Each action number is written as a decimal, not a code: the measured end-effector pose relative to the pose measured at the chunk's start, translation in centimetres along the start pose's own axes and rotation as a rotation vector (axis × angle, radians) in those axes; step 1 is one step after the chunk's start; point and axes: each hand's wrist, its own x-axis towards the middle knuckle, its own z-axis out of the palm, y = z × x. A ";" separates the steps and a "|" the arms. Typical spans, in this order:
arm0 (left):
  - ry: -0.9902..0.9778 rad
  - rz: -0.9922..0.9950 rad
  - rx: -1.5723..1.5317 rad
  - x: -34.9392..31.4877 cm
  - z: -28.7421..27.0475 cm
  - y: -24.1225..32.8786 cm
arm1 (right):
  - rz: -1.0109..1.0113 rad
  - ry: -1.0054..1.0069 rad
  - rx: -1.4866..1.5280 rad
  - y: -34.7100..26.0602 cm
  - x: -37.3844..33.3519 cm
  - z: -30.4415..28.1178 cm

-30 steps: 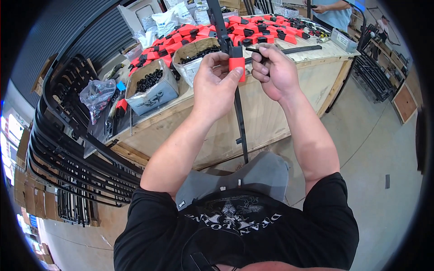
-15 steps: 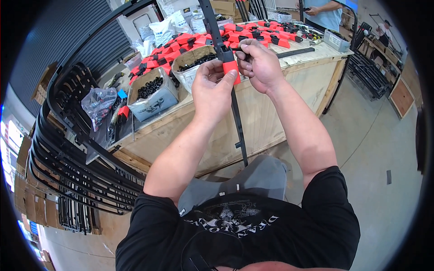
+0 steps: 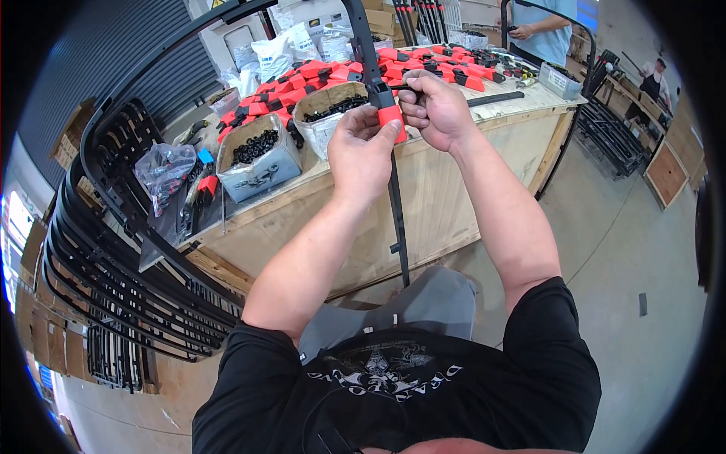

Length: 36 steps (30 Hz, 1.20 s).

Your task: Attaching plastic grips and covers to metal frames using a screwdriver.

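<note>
Over the surface's (image 3: 454, 204) front edge we hold a long black frame bar (image 3: 395, 204) upright, its long axis running from above the boxes down to our lap. Left hand (image 3: 361, 155) pinches closed on the red clip (image 3: 391, 117) on the bar; right hand (image 3: 439, 110), level with it and touching, curls shut around a small black piece we cannot make out. The clip's seat on the bar is hidden by our fingers.

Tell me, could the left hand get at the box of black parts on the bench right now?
Probably yes, but not freely: the left hand is pinching the red clip on the black bar. The box of black parts sits open-topped just to its left, nothing between.
</note>
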 end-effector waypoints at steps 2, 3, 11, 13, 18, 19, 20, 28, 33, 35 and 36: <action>0.006 -0.001 0.005 0.0 0.0 0.0 | 0.041 -0.037 0.039 -0.2 0.0 -0.2; 0.006 0.020 -0.005 0.0 0.0 0.1 | 0.060 -0.070 0.078 -0.3 0.0 -0.3; 0.007 -0.001 -0.026 0.3 0.1 -0.3 | 0.125 -0.124 0.023 -0.9 0.9 -0.8; 0.015 0.024 -0.004 0.3 0.1 -0.5 | 0.143 -0.156 0.030 -0.9 1.2 -1.0; 0.014 0.034 -0.026 0.3 0.0 -0.6 | 0.140 -0.161 0.112 -0.7 1.3 -0.7; 0.019 0.037 -0.017 0.3 -0.1 -0.7 | 0.168 -0.173 0.097 -0.7 1.2 -0.5; 0.023 0.037 -0.018 0.3 -0.1 -0.7 | 0.172 -0.143 0.058 -0.6 1.1 -0.3; 0.005 0.023 -0.043 0.8 -0.3 -1.0 | 0.232 0.036 -0.286 -0.8 0.2 1.7; -0.010 -0.017 0.053 0.0 -1.0 0.2 | 0.137 0.055 -0.456 -1.1 -1.2 2.0; -0.015 -0.022 0.117 -1.2 -1.7 0.6 | 0.085 0.118 -0.362 -1.1 -2.8 1.8; 0.031 0.176 0.269 -2.2 -2.1 0.6 | 0.100 0.042 -0.338 -0.5 -3.9 1.7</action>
